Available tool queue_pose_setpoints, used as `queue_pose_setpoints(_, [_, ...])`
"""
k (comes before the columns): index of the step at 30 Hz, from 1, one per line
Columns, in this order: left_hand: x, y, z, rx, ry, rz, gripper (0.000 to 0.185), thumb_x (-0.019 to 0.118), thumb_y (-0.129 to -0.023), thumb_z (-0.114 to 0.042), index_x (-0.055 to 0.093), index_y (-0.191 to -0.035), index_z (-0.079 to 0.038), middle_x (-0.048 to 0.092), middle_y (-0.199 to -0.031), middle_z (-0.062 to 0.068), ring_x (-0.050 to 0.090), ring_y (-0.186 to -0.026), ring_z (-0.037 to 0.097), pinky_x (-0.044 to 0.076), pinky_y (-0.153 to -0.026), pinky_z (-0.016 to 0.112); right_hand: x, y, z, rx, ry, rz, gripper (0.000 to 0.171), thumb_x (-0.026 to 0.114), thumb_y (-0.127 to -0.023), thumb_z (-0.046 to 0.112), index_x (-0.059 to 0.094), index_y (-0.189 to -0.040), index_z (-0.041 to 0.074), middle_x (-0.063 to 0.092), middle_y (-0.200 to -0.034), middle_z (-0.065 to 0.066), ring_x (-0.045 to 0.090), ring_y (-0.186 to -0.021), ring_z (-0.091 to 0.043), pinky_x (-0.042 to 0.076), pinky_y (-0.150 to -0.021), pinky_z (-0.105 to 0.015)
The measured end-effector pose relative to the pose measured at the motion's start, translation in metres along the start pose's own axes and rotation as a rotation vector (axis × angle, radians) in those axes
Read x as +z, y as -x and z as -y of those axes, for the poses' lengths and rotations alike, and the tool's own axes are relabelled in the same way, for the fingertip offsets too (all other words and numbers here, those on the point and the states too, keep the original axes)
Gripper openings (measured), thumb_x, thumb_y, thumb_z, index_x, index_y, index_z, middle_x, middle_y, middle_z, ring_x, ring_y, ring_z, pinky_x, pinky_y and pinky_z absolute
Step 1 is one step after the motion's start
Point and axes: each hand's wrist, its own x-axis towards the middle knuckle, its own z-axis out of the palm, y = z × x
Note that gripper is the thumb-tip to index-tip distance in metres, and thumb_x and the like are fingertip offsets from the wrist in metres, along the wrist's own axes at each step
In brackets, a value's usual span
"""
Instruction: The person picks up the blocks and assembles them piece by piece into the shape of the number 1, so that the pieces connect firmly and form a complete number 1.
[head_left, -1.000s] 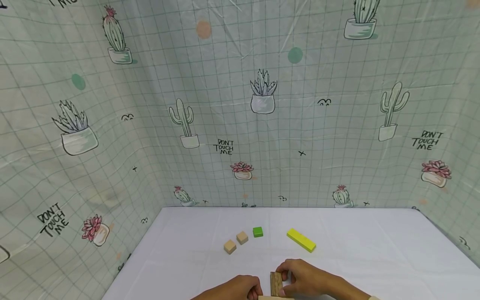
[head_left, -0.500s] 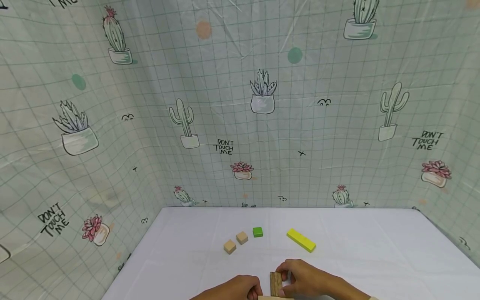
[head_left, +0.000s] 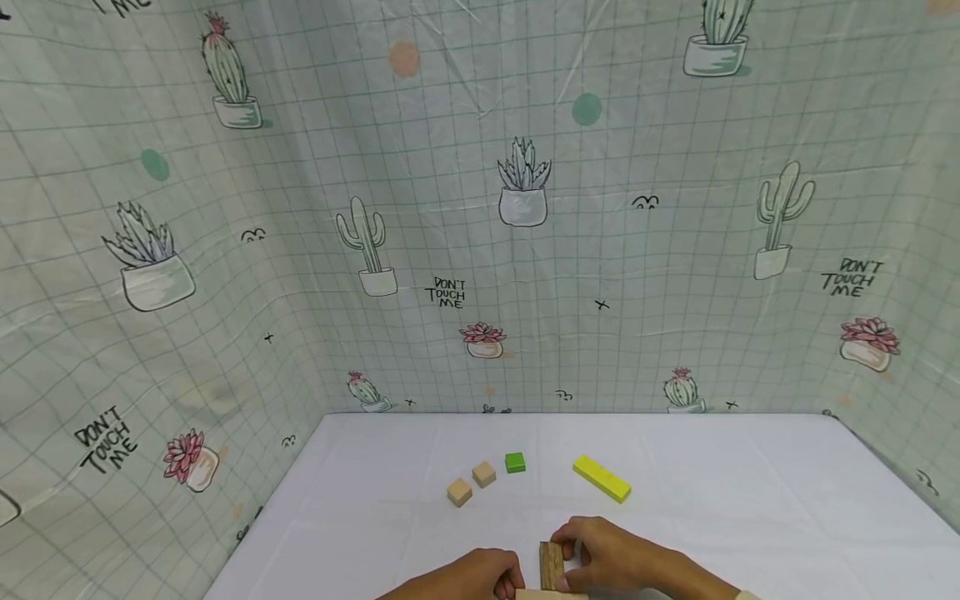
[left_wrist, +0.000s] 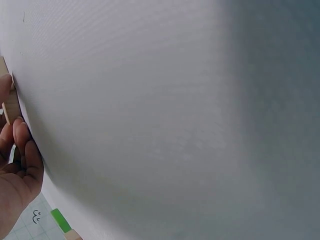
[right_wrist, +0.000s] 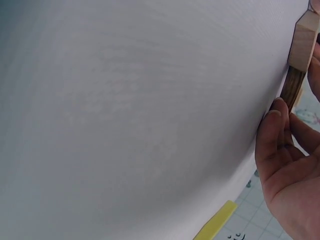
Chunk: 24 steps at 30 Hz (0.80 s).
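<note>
At the bottom of the head view, my right hand [head_left: 609,557] pinches a narrow dark brown wooden block [head_left: 551,567] lengthwise between thumb and fingers. Across the near end of that block lies a pale wooden block [head_left: 551,595], mostly cut off by the frame edge. My left hand [head_left: 480,573] holds the pale block's left end with curled fingers. The right wrist view has the pale block [right_wrist: 303,42] against the end of the dark one [right_wrist: 293,86], both low on the white cloth. In the left wrist view, my left hand [left_wrist: 22,172] partly hides the wood.
Beyond my hands lie two small pale wooden cubes [head_left: 460,492], a small green block [head_left: 515,462] and a long yellow block [head_left: 602,479]. A white cloth covers the table [head_left: 720,475]. A cactus-print curtain [head_left: 420,250] stands behind and along the sides.
</note>
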Motion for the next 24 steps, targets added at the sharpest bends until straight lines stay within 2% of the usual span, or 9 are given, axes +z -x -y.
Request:
queue_pose_setpoints(12, [0.000, 0.001, -0.002, -0.028, 0.026, 0.002, 0.013, 0.076, -0.084, 0.001, 0.064, -0.088, -0.004, 0.056, -0.071, -0.007, 0.051, -0.065, 0.001, 0.047, -0.065, 0.017, -0.002, 0.001, -0.001, -0.004, 0.028, 0.001, 0.048, 0.079, -0.086, 0.026, 0.064, -0.122, -0.003, 0.057, -0.092, 0.007, 0.050, -0.070, 0.001, 0.043, -0.060, -0.017])
queue_pose_setpoints(18, [-0.002, -0.002, 0.003, -0.017, -0.011, 0.038, 0.013, 0.076, -0.086, -0.002, 0.064, -0.091, -0.004, 0.056, -0.072, -0.010, 0.051, -0.066, 0.000, 0.048, -0.067, 0.017, -0.005, 0.004, 0.000, -0.004, 0.044, 0.001, 0.052, 0.078, -0.088, 0.027, 0.061, -0.127, -0.003, 0.058, -0.094, 0.007, 0.050, -0.070, 0.001, 0.045, -0.061, -0.018])
queue_pose_setpoints(19, [-0.002, -0.003, 0.004, -0.009, -0.041, 0.047, 0.012, 0.075, -0.087, -0.003, 0.064, -0.092, -0.005, 0.055, -0.073, -0.011, 0.051, -0.067, -0.001, 0.048, -0.067, 0.017, -0.006, 0.005, 0.000, -0.003, 0.051, -0.004, 0.052, 0.078, -0.088, 0.027, 0.061, -0.127, -0.003, 0.059, -0.094, 0.007, 0.050, -0.071, 0.001, 0.045, -0.061, -0.018])
queue_pose_setpoints(24, [-0.001, -0.004, 0.004, -0.021, -0.033, 0.026, 0.013, 0.076, -0.086, -0.002, 0.065, -0.089, -0.005, 0.056, -0.072, -0.008, 0.051, -0.066, 0.000, 0.048, -0.067, 0.018, -0.011, 0.009, -0.001, 0.014, 0.099, -0.046, 0.050, 0.078, -0.087, 0.030, 0.061, -0.126, 0.002, 0.060, -0.095, 0.007, 0.051, -0.072, 0.000, 0.045, -0.063, -0.020])
